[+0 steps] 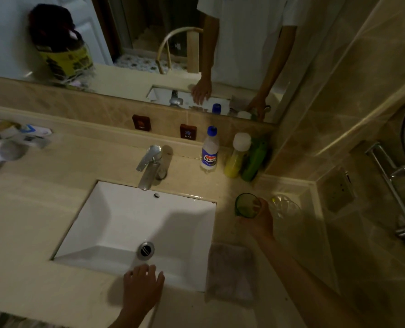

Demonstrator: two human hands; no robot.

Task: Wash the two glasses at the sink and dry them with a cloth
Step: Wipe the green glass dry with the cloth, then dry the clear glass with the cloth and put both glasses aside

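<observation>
Hands: right (258, 221) grips green glass (245, 205) | left (142, 285) relaxed on sink (116, 223) rim

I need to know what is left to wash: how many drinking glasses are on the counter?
2: a green glass gripped by the right hand right of the sink, and a clear glass just beyond it, toward the wall.

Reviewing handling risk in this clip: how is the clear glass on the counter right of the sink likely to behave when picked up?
The clear glass looks thin-walled and transparent, so probably rigid but fragile. It stands close to the green glass in the right hand, so a careless grip might knock them together. Once wet at the sink, it would likely turn slippery.
</observation>
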